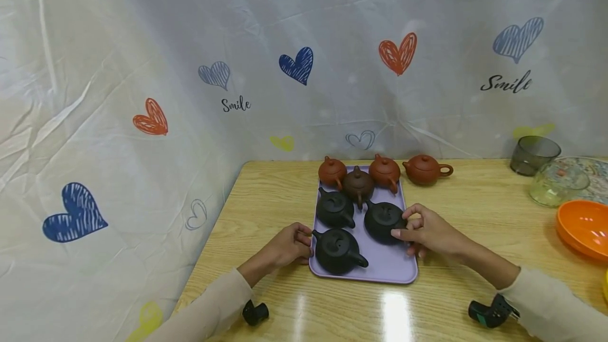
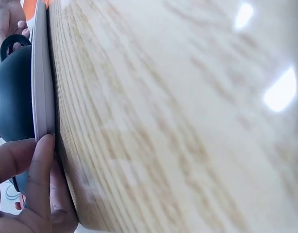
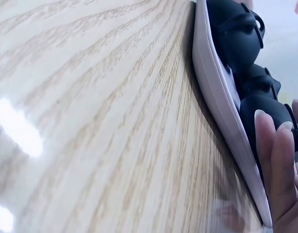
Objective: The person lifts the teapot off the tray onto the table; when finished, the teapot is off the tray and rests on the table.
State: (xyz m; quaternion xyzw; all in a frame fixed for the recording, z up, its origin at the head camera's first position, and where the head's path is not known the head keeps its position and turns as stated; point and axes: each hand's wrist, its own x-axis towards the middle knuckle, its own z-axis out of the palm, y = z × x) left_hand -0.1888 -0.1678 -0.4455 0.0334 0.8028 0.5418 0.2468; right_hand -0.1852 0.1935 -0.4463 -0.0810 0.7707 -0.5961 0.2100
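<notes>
A lilac tray (image 1: 382, 268) lies on the wooden table and bears several teapots. My left hand (image 1: 288, 244) grips the tray's left rim, fingers bent at the edge beside the front black teapot (image 1: 337, 252). With thumb and fingers, my right hand (image 1: 425, 230) holds the right black teapot (image 1: 383, 221) at its handle side; the fingers hide the handle. Another black teapot (image 1: 334, 209) stands behind the front one. Along the tray's far end are a dark brown teapot (image 1: 358, 183) and two reddish-brown teapots, one left (image 1: 332, 171) and one right (image 1: 384, 169).
Off the tray, at its far right, stands another reddish-brown teapot (image 1: 424, 169). Farther right are a dark glass bowl (image 1: 534, 154), a clear yellowish glass bowl (image 1: 556, 189) and an orange bowl (image 1: 586, 226). A heart-printed cloth (image 1: 332, 110) hangs behind the table.
</notes>
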